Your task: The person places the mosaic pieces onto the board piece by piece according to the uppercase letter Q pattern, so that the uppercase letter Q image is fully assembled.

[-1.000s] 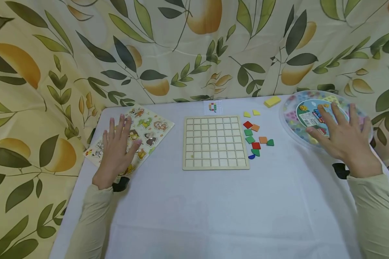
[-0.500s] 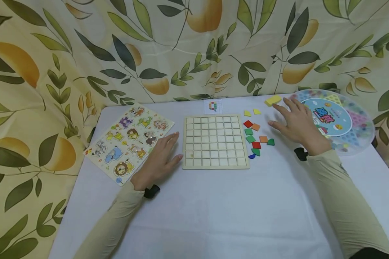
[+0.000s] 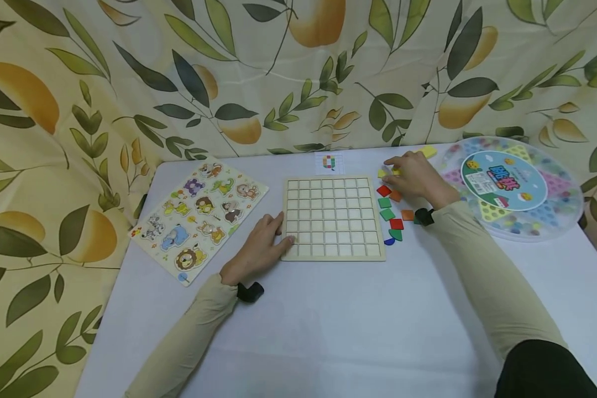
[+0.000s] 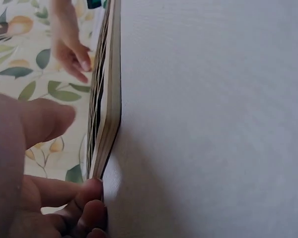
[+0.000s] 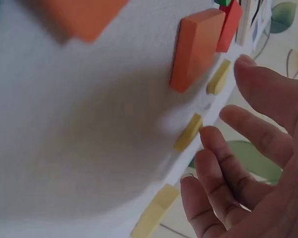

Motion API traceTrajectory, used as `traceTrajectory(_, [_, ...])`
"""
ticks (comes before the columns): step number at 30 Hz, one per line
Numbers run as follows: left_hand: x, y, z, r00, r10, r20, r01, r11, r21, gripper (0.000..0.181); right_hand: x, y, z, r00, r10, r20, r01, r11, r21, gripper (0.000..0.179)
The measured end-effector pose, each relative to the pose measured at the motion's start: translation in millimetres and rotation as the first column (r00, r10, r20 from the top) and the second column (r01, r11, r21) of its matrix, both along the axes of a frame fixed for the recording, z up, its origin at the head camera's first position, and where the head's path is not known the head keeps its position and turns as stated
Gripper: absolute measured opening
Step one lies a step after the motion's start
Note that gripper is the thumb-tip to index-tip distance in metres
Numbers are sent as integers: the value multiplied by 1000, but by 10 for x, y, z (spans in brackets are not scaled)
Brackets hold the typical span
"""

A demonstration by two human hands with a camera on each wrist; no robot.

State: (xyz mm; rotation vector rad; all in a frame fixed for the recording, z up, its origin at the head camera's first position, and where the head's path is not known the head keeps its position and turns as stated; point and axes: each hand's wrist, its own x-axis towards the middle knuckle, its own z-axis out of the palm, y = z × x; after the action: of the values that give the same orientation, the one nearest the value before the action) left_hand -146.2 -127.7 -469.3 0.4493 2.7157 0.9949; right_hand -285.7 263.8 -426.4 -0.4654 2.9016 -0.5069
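Note:
My left hand (image 3: 256, 246) is at the left side of a square wooden grid board (image 3: 333, 218), its fingertips at the edge. The left wrist view shows fingers (image 4: 92, 191) against the board's side, with the thumb raised apart from it. Over the small yellow pieces (image 3: 381, 173) behind the coloured pieces is my right hand (image 3: 420, 176), palm down. In the right wrist view its thumb and loosely bent fingers are spread. Two yellow pieces lie near the fingertips, one small yellow piece (image 5: 189, 132) right at them, and nothing is held. An orange block (image 5: 196, 52) stands close by.
Red, green, orange and blue pieces (image 3: 396, 224) lie along the board's right side. A pattern card (image 3: 329, 162) is behind the board. At left lies an animal puzzle board (image 3: 204, 218), at right a round game box (image 3: 562, 215). A yellow block (image 3: 428, 151) sits far back.
My left hand has moved right from over the animal puzzle to the grid board's edge. The right hand has moved left from over the round box to the yellow pieces.

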Motion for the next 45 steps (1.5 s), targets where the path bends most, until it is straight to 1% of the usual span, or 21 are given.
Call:
traceTrajectory(5, [12,-16,-12,1000,-24,6,24,999,-34,85,-54,-58,-13,999,-20,38,21,1000,-9,47])
traceTrajectory(11, [35,-16,-35,1000,-18,7,18,1000,-16,88,-95,-97,-41,999,-28,27,28,1000,-10,41])
traceTrajectory(15, [45,-11,-53,1000,-11,1,11,1000,-23,89,-109,-130,-57,999,-43,24,43,999,-14,39])
traceTrajectory(19, [56,2,-55,1000,-2,-7,2,999,-35,88,-104,-164,-40,998,-46,34,46,999,3,37])
traceTrajectory(21, [59,5,-57,1000,-2,-12,1,999,-37,88,-106,-186,-37,999,-44,30,44,999,20,36])
traceTrajectory(26, [66,4,-63,1000,-8,-17,7,1000,-29,88,-104,-228,-37,1000,-11,-23,13,997,71,33])
traceTrajectory(31, [64,6,-69,1000,-5,-20,5,1000,-21,87,-114,-261,-25,999,10,-51,-5,995,95,33])
traceTrajectory(35, [60,1,-80,1000,-6,-24,5,1000,-27,87,-130,-291,-21,1000,2,-30,1,995,100,32])
traceTrajectory(39, [60,-3,-88,1000,-6,-28,5,1000,-29,87,-133,-310,-24,1000,-10,15,9,995,99,33])
traceTrajectory(42, [63,-5,-86,1000,-6,-30,6,1000,-25,87,-130,-318,-27,997,-36,62,29,995,99,37])
traceTrajectory(45, [68,-9,-83,1000,-9,-27,8,1000,-25,87,-125,-314,-21,992,-73,98,66,995,72,40])
